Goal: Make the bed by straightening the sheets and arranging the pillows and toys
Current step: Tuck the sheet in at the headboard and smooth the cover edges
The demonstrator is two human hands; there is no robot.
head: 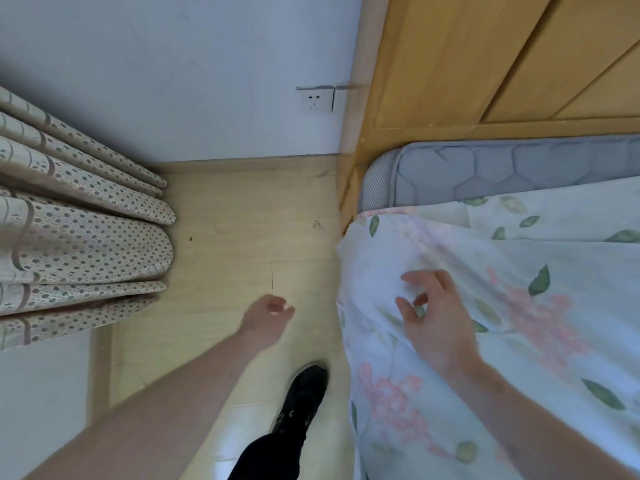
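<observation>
Down at 6 o'clock a black shoe stands on the pale wood floor, right beside the bed.

A bit farther, at 7 o'clock, the left hand hangs over the floor. Its fingers are curled loosely and it holds nothing. It is near the edge of the bed but not touching it.

At 4 o'clock the right hand is over the flowery sheet. The fingers are spread and bent, like a claw about to pinch. I cannot tell if the tips touch the cloth yet. The hand holds nothing.

The sheet covers the bed on the right side and hangs down over the edge at 5 o'clock. It is bunched and wrinkly near the corner. Past it, at 2 o'clock, a strip of gray mattress still shows bare.

I think this is the sheet-straightening step. Next, both hands probably need to grab the sheet's edge and pull it up toward the wooden headboard at 1 o'clock, until the gray part is hidden.

Far off at 9 o'clock hang dotted curtains. At 12 o'clock a wall socket sits on the white wall. No pillows or toys show here.
</observation>
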